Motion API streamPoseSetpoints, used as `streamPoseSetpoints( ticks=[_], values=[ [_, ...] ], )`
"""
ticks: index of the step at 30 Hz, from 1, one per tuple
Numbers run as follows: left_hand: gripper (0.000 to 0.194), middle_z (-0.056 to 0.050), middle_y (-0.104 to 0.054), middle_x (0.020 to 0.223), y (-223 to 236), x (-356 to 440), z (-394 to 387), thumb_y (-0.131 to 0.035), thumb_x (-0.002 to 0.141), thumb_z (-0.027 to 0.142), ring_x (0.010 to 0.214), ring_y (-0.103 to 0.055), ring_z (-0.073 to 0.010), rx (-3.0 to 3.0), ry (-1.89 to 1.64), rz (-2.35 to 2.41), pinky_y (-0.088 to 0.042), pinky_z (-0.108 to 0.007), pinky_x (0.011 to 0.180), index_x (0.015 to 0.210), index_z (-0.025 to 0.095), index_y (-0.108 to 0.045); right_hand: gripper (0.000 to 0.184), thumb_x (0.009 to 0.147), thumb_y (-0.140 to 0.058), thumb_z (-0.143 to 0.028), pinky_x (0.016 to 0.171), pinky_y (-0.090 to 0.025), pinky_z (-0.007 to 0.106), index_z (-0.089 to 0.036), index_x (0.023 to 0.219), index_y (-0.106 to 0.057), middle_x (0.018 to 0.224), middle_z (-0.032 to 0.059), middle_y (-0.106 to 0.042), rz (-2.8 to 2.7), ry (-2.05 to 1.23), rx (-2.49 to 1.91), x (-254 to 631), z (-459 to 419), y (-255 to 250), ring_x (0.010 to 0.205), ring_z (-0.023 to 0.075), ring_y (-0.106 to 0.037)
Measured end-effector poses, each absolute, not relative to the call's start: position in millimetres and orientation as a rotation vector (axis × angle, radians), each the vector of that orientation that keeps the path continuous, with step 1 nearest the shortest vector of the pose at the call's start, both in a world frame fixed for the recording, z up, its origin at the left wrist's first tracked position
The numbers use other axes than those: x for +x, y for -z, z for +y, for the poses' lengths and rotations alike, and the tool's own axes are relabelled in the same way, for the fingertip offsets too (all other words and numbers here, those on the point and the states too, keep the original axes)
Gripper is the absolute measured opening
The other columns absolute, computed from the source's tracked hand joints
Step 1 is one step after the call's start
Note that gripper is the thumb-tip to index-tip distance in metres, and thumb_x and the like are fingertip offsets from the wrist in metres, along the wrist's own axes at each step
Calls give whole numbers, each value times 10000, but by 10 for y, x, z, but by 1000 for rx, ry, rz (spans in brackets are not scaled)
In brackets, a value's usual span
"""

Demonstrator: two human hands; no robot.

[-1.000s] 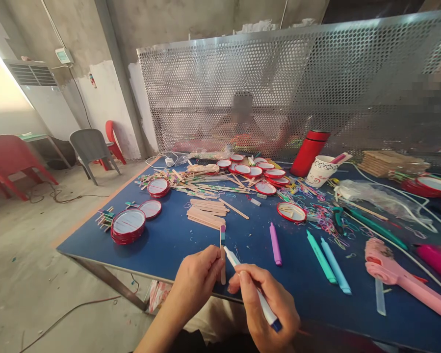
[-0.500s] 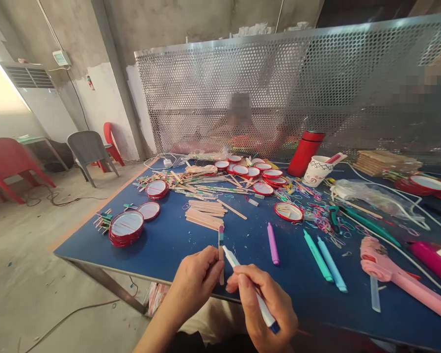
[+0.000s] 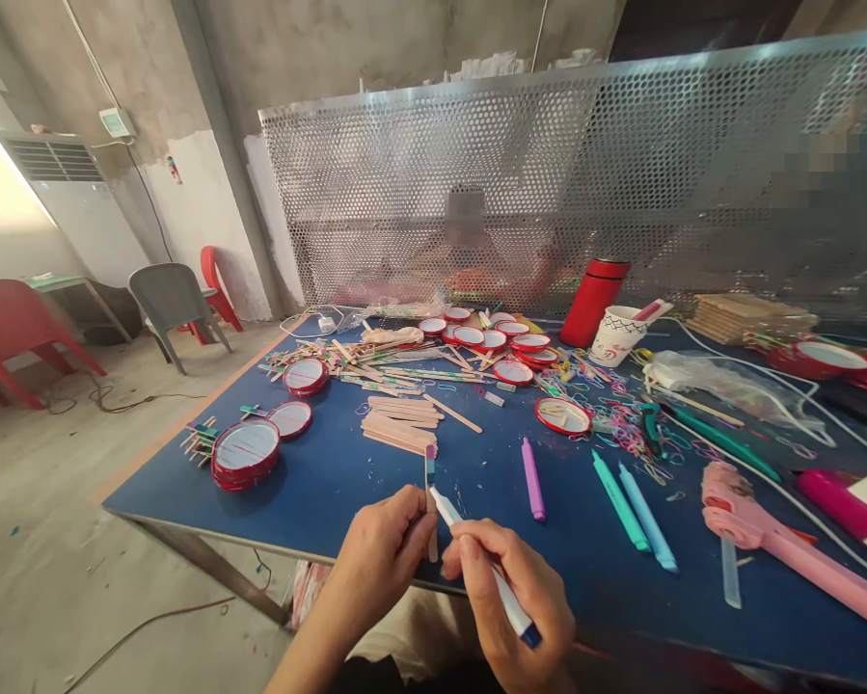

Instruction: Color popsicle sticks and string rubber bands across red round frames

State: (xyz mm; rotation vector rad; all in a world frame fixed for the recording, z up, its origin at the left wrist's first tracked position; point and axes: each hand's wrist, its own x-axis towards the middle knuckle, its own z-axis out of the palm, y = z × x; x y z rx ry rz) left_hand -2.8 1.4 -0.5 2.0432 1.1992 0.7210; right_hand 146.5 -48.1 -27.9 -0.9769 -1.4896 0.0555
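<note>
Left grip: the left hand point(image 3: 382, 549), low at centre bottom of the frame, is closed firmly around the lower part of a wooden craft stick point(image 3: 430, 492), fingers wrapped, with the stick's tip standing clear above them.

Right grip: the right hand point(image 3: 509, 588), just to its right, is closed on a white marker point(image 3: 444, 509) like a writing pen, with the dark blue end angled down toward the lower right.

Stick: nearly upright at lower centre, over the near edge of the counter point(image 3: 317, 482); its top carries coloured banding, too small to read exactly.

Contact: the marker's tip sits just beside the stick, near the banding; whether they touch cannot be told.

Handling: the upright stick, firmly braced, and the fingers set low on the barrel look like a steady hold for fine control; keeping both hands close together seems to help.

Things: nearest the hands lie a stack of craft sticks point(image 3: 398, 434), a purple marker point(image 3: 532, 479) and a stack of red-rimmed discs point(image 3: 245, 455).

Rest: at right lie a teal marker point(image 3: 621, 501), tangled rubber bands point(image 3: 628, 434) and a pink glue gun point(image 3: 758, 530); a red flask point(image 3: 590, 304) stands at upper centre, before a perforated metal screen point(image 3: 433, 193).
</note>
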Motion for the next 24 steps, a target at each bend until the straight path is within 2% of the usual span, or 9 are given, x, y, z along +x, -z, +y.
streamPoseSetpoints(
  ticks=[5, 14, 21, 24],
  values=[
    [243, 48, -502, 656, 8, -30, 10, -394, 972, 313, 601, -437, -137, 2034, -716, 1191, -334, -246, 599, 741, 240, -383, 150, 994, -537, -154, 703, -548, 212, -242, 1056, -641, 823, -17, -760, -1513, -65, -978, 1462, -469, 307, 696, 114, -722],
    [269, 19, -559, 659, -6, -40, 4, -389, 971, 337, 600, -499, -154, 2058, -690, 1222, -352, -259, 605, 721, 246, -351, 142, 1001, -534, -170, 695, -526, 182, -234, 994, -660, 700, -63, -701, -1352, -95, -1028, 1445, -492, 338, 602, 78, -677],
    [245, 47, -491, 652, -9, -32, 2, -395, 970, 313, 592, -434, -134, 2040, -737, 1184, -328, -241, 591, 736, 240, -383, 155, 981, -536, -142, 677, -534, 188, -235, 1035, -648, 749, -46, -731, -1478, -40, -961, 1447, -468, 284, 635, 93, -701],
    [249, 41, -512, 651, -6, -34, 6, -392, 971, 310, 591, -447, -136, 2051, -725, 1184, -337, -242, 594, 732, 240, -376, 145, 990, -535, -153, 676, -534, 187, -232, 1026, -650, 755, -42, -736, -1435, -39, -990, 1444, -465, 293, 629, 89, -700]
  ],
)
